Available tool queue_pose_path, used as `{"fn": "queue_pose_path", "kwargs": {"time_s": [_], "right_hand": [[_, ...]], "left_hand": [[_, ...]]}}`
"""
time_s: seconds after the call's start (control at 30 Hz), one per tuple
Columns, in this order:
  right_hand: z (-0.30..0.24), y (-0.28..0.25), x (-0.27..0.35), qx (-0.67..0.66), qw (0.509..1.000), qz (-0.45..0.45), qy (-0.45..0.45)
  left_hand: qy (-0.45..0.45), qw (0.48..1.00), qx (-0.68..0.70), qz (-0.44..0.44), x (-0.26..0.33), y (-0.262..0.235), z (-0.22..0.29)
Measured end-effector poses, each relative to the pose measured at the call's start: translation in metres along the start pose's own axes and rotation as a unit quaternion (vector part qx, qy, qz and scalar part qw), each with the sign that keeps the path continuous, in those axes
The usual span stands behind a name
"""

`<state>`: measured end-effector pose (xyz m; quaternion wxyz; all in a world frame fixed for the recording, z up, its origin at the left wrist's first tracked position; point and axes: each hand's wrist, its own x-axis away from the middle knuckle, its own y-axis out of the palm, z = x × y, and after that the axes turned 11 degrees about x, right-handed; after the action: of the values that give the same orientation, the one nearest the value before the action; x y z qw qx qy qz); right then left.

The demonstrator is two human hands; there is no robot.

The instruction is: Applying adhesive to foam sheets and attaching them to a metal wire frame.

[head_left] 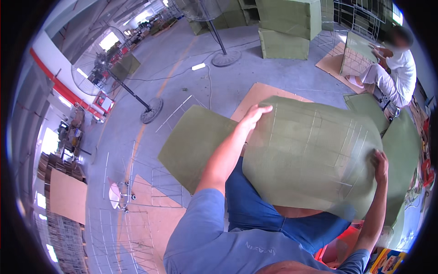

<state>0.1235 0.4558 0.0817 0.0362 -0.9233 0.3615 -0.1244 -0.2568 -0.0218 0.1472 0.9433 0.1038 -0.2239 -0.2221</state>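
Note:
A large olive-green sheet (292, 155) is spread in front of my body, above my lap. Thin wire-like lines in a grid show over its right half, partly blurred. My left hand (259, 115) grips its upper left edge, thumb lying on the face and the other fingers hidden behind. At the right edge, my right hand (380, 165) is closed with bent fingers on the sheet's rim. Another flat green panel (196, 141) lies to the left, partly behind my left forearm. Brown cardboard (260, 97) shows beyond the held sheet.
Wire frames (121, 233) stand on the left floor near a cardboard sheet (157, 205). Two pedestal fans (150, 111) (226, 57) and a white power strip (198, 66) with cables are farther off. Green boxes (285, 43) are stacked behind. A seated co-worker (397, 68) handles a panel at right.

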Motion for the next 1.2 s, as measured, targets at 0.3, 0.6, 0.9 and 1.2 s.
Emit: {"fn": "queue_pose_path", "kwargs": {"time_s": [0.3, 0.6, 0.9, 1.2], "right_hand": [[0.104, 0.041, 0.041, 0.042, 0.992, -0.038, 0.109], [0.1, 0.038, 0.005, 0.095, 0.99, 0.104, 0.011], [0.125, 0.051, -0.005, 0.251, 0.961, 0.091, 0.074], [0.146, -0.001, -0.011, 0.327, 0.92, 0.215, 0.024]], "left_hand": [[-0.029, 0.996, -0.082, 0.003, -0.012, -0.085, -0.148], [0.066, 0.988, -0.122, 0.073, -0.049, -0.084, -0.12], [-0.048, 0.973, -0.225, 0.014, -0.056, -0.123, -0.134], [-0.054, 0.969, -0.24, 0.023, -0.04, -0.091, -0.136]]}}
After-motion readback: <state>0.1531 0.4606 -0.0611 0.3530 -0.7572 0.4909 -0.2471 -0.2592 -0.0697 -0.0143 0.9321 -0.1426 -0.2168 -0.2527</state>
